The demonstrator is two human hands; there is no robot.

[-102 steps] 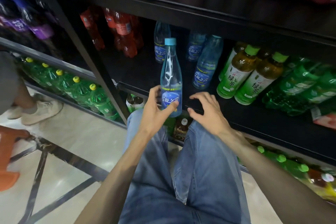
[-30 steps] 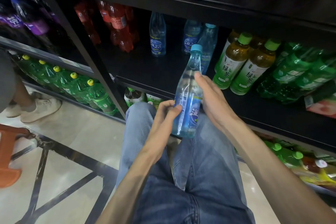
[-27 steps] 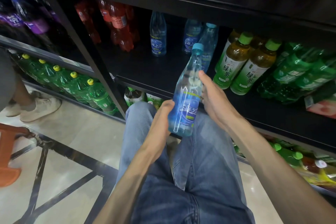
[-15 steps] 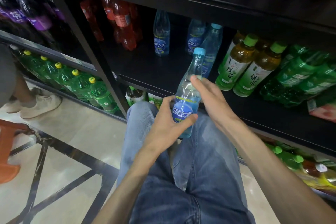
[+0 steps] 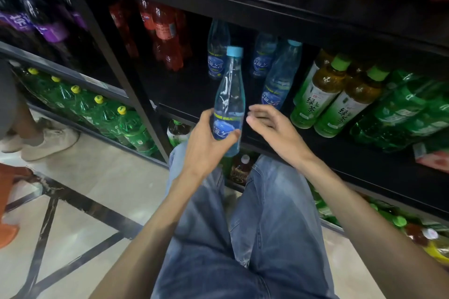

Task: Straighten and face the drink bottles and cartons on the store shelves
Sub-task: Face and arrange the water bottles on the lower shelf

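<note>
Left hand [image 5: 207, 142] is wrapped round the lower, labelled part of a clear water bottle [image 5: 228, 102] with a blue cap, thumb across the blue label and fingers behind it. The bottle is held nearly upright, tilted slightly to the right, in front of the edge of the black shelf [image 5: 364, 165]; whether its base touches the shelf cannot be told. Right hand [image 5: 272, 126] is kept just beside the bottle on its right, fingers loosely spread and apart from it, nothing being held. Further water bottles [image 5: 279, 80] of the same kind are stood deeper on the shelf behind the held one. Green tea bottles [image 5: 325, 94] with green caps are ranged to the right, and red drink bottles [image 5: 165, 34] to the left at the back. Green soda bottles [image 5: 126, 124] with yellow caps are lined up on a lower shelf of the neighbouring bay. Blue jeans [image 5: 243, 238] are seen below the hands, above a pale tiled floor [image 5: 102, 189].
</note>
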